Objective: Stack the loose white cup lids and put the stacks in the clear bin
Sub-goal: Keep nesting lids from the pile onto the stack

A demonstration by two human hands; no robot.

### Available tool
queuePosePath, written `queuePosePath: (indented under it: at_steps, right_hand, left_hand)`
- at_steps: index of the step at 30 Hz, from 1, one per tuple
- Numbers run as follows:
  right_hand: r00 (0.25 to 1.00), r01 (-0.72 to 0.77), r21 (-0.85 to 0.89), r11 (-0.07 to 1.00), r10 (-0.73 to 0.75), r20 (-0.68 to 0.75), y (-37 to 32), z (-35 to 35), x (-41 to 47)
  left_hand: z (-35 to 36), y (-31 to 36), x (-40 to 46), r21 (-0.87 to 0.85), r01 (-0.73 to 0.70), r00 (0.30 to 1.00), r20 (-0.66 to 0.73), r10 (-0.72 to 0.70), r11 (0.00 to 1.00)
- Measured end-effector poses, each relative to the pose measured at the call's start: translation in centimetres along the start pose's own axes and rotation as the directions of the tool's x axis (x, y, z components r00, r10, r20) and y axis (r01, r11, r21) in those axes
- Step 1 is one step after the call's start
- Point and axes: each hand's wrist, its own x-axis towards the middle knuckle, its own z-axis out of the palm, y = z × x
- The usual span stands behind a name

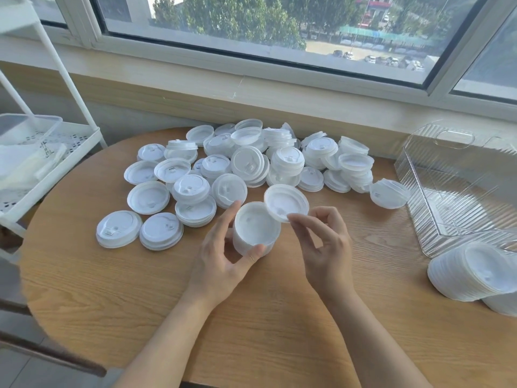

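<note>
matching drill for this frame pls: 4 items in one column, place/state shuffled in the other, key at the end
Items
1. Small stack
2. Single lid
3. Clear bin
4. Long stack

Places/states
A. Lying on its side on the table, near right corner
B. Pinched at its edge by the right hand, tilted over the small stack
C. Gripped by the left hand
D. On the table's right side, no lids visible inside

Pairs: 1-C, 2-B, 3-D, 4-A
</note>
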Motion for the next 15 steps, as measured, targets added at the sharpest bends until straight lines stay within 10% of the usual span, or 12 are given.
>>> queuePosePath:
  at_steps: [15]
  right_hand:
    - [0.966,0.177,0.066,0.982,-0.186,0.181,-0.9,0.3,-0.9]
  left_hand:
    - [0.1,0.0,0.0,0.005,-0.049,0.999,-0.003,0.049,0.999]
